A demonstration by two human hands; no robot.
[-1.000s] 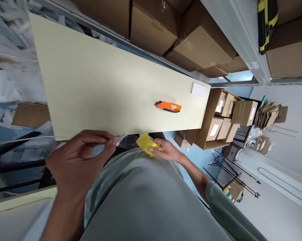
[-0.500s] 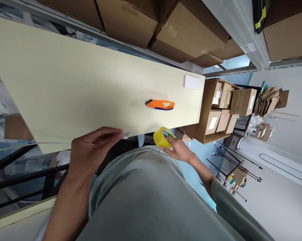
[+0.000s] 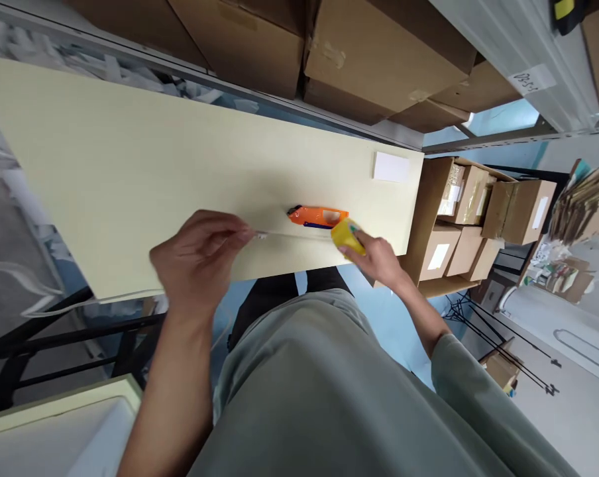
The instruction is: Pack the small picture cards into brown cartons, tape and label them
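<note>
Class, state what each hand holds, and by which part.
The right hand grips the yellow tape roll by its edge; the left hand pinches the tape's free end.

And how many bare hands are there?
2: the left hand pinches a thin clear tape strip over the cream rectangular tabletop; the right hand grips a round yellow tape roll at the strip's other end. No others show.

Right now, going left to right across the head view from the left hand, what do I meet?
Left hand, orange cutter, yellow tape roll, white rectangular item, large open cardboard box, stacked cardboard.
</note>
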